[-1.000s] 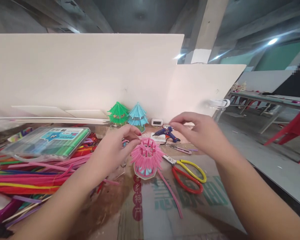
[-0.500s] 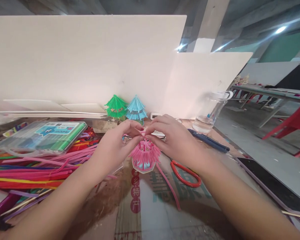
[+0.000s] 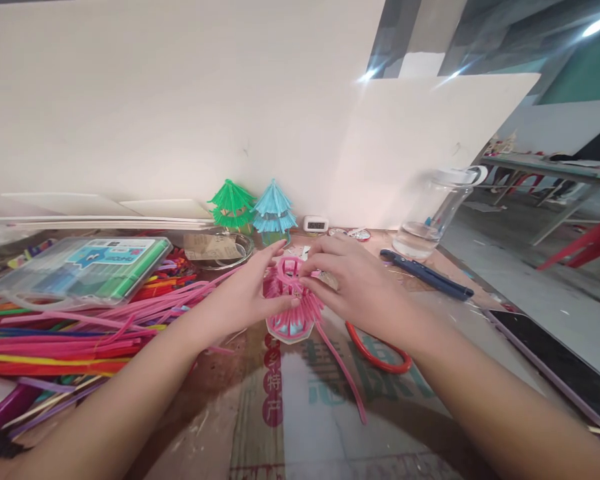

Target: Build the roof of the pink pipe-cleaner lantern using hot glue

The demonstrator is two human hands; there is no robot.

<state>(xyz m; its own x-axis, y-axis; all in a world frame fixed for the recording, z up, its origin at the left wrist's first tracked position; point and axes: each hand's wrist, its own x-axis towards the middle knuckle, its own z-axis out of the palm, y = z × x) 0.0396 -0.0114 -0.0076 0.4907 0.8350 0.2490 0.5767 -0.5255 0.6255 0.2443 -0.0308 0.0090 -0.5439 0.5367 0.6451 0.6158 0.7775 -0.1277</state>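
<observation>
A pink pipe-cleaner model on a small blue base stands at the middle of the cardboard-covered table. My left hand cups its left side, thumb and fingers closed on it. My right hand pinches the pink strands at its top from the right. A loose pink pipe cleaner trails from the model toward me.
A heap of coloured pipe cleaners and a clear plastic box lie at left. Green and blue finished trees stand by the white board. Red-handled scissors, a glue gun, a clear jar and a phone are at right.
The camera tilted down. My right hand came in from the right onto the model's top; both hands have lowered from the top strands and now close around the model's sides.
</observation>
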